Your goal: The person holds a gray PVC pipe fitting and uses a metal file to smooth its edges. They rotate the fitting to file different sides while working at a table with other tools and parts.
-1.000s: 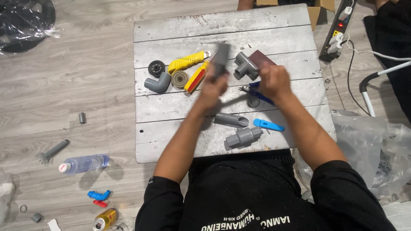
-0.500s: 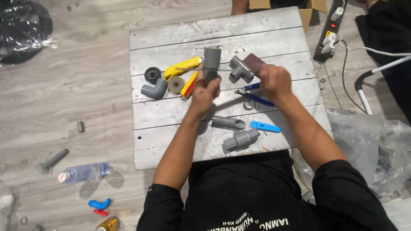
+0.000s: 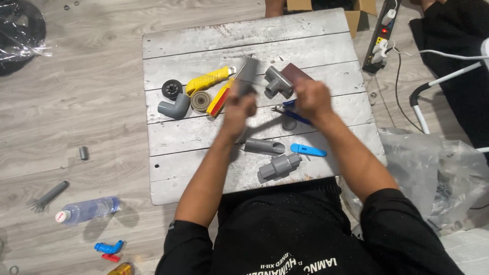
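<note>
Whitewashed planks form the low table [image 3: 305, 35] set on grey wood-look flooring [image 3: 76, 102], where a seated person in black works over scattered plumbing parts. At the table's middle the left hand [image 3: 239, 108] is clenched around a grey pipe [image 3: 248, 76], blurred, standing up from the fist. The right hand [image 3: 311, 98], just beside it, grasps a dark red block [image 3: 294, 73]; a grey tee [image 3: 277, 81] lies against its far side, and whether the fingers touch it cannot be told. Blue pliers [image 3: 290, 111] sit under the right hand. Left of the left hand lie a yellow knife [image 3: 209, 80], a grey elbow [image 3: 174, 107], a black wheel [image 3: 171, 88] and a tape roll [image 3: 200, 101]. Nearer the body rest a cut pipe [image 3: 264, 146], a grey coupling [image 3: 279, 165] and a blue handle [image 3: 308, 150]. On the floor far left are a water bottle [image 3: 86, 210] and a small blue fitting [image 3: 108, 247]. Far right lies clear plastic sheeting [image 3: 433, 178]; a power strip [image 3: 383, 33] lies beyond the right hand.
</note>
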